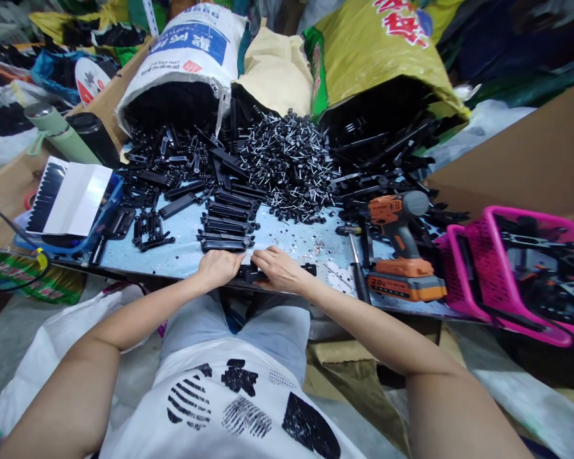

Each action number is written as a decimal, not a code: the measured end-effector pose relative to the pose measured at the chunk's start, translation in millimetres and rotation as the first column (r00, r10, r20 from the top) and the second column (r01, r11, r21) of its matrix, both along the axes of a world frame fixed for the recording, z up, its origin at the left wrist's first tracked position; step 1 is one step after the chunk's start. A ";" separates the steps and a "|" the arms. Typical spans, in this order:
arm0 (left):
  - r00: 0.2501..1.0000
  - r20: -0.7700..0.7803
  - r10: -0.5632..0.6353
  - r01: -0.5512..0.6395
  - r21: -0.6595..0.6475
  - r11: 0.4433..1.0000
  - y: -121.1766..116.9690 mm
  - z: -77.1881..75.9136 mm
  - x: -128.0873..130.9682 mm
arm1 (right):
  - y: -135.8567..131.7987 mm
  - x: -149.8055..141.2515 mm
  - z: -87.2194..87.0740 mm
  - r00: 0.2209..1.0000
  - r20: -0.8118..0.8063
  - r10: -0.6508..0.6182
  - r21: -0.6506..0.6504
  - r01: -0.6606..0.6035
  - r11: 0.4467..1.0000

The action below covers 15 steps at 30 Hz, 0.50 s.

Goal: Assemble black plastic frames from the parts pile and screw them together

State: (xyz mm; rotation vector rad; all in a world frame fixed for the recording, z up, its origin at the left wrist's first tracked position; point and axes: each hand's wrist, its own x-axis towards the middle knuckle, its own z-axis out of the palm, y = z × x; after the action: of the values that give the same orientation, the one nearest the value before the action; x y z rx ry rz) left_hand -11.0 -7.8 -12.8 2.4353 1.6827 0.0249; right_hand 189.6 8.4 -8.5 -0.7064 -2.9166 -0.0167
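At the table's front edge, my left hand [220,266] is closed at the left end of a long black plastic part [309,269]. My right hand [280,269] curls over the middle of that same part, whose right end sticks out past my fingers. Both hands nearly meet, and they hide much of the part. Just beyond them lies a row of similar black plastic parts [227,226], stacked side by side. Farther back is a heap of small black-headed pieces with metal pins [291,166].
Right of my hands lie a hammer [360,271], an orange cordless drill [397,248] and a pink basket [502,274] of black parts. Open sacks [186,57] spill parts at the back. On the left are a blue bin [100,223] and a green flask [64,134].
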 end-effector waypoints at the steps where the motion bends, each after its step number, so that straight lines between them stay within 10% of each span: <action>1: 1.000 0.010 0.001 -0.001 0.008 1.000 0.6 0.4 -2.1 | -0.3 3.7 0.8 1.000 -0.020 -0.017 0.001 0.017 1.000; 6: 0.970 0.098 -0.224 0.208 0.153 0.966 -9.4 8.8 -19.6 | -17.7 31.5 16.4 0.981 -0.047 -0.187 -0.002 0.187 0.982; 11: 0.662 0.442 -0.605 0.466 0.391 0.794 -51.0 34.4 -25.6 | -51.8 33.2 46.5 0.902 -0.419 0.100 -0.180 -0.191 0.965; 15: 0.413 0.721 -0.556 0.417 0.394 0.819 -85.6 50.4 -13.3 | -78.8 6.9 52.5 0.737 -0.664 0.126 -0.335 -0.444 0.831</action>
State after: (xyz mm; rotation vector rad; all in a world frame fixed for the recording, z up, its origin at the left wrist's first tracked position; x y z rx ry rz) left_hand -24.2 -93.3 37.6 2.2941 0.5206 1.0719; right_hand 196.5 -70.4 44.0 -0.2008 -2.3297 0.8370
